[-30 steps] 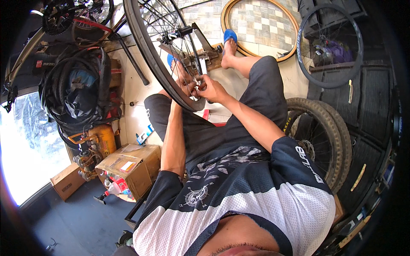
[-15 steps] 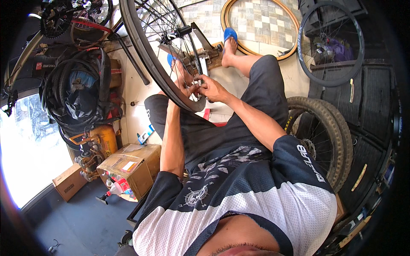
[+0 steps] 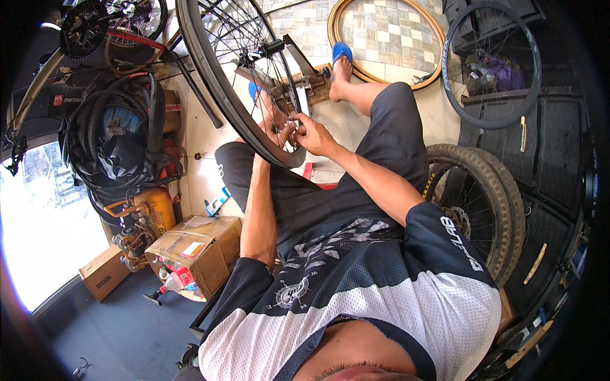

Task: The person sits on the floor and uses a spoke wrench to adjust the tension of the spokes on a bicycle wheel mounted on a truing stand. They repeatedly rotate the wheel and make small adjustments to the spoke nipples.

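Observation:
A spoked bicycle wheel (image 3: 213,79) with a dark rim stands tilted before me, its hub held in a metal stand (image 3: 300,56) on a wooden base (image 3: 311,84). Its near end is between my knees. My left hand (image 3: 274,134) reaches around the left side of the rim, fingers bent in among the spokes near the rim. On the other side my right hand (image 3: 314,137) meets it with thumb and fingers pinched together at the same spot. Whatever lies between the fingertips is too small to make out.
Tan rims (image 3: 438,47) lie on the floor ahead; another wheel (image 3: 537,63) leans at the right. Knobbly-tyred wheels (image 3: 508,190) stand by my right elbow. To the left are bundled tyres (image 3: 79,140), a yellow compressor (image 3: 155,206) and a cardboard box (image 3: 216,247).
My right hand has shifted very slightly, its fingers curling closer at the spokes. The wheel and my left hand keep nearly the same place.

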Motion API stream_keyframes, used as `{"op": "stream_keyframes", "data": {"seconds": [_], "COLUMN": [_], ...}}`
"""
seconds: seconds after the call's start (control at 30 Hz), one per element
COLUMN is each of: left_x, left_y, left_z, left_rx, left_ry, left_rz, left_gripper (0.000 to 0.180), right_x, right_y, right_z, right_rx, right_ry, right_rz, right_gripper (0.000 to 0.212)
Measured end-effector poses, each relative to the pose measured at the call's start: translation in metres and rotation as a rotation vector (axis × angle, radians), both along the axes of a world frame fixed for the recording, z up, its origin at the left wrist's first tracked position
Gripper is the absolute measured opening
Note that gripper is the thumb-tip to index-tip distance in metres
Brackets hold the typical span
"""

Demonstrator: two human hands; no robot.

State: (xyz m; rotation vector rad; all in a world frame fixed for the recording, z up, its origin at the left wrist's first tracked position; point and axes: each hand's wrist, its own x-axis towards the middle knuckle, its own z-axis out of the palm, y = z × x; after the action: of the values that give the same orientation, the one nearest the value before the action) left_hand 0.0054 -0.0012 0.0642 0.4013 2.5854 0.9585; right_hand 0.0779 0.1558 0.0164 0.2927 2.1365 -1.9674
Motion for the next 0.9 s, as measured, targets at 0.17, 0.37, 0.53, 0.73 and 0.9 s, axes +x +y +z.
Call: {"op": "stream_keyframes", "data": {"seconds": [0.17, 0.37, 0.53, 0.73, 0.9], "left_x": [-0.001, 0.002, 0.002, 0.003, 0.001], "left_y": [0.002, -0.001, 0.0, 0.007, -0.001], "left_z": [-0.02, -0.057, -0.012, -0.012, -0.054], "left_rx": [0.134, -0.011, 0.09, 0.057, 0.164], "left_ry": [-0.197, 0.038, -0.121, 0.094, 0.09], "left_rz": [-0.01, 0.051, 0.022, -0.013, 0.074], "left_gripper": [0.039, 0.024, 0.041, 0.037, 0.028], "right_x": [0.004, 0.005, -0.001, 0.006, 0.003], "right_y": [0.004, -0.004, -0.003, -0.003, 0.01], "right_z": [0.004, 0.019, -0.017, -0.023, 0.01], "right_rx": [0.278, 0.57, 0.347, 0.284, 0.469], "right_ry": [-0.049, 0.053, 0.04, 0.099, 0.111], "right_rz": [-0.002, 0.023, 0.04, -0.064, -0.034], "right_gripper": [0.05, 0.041, 0.036, 0.041, 0.045]}}
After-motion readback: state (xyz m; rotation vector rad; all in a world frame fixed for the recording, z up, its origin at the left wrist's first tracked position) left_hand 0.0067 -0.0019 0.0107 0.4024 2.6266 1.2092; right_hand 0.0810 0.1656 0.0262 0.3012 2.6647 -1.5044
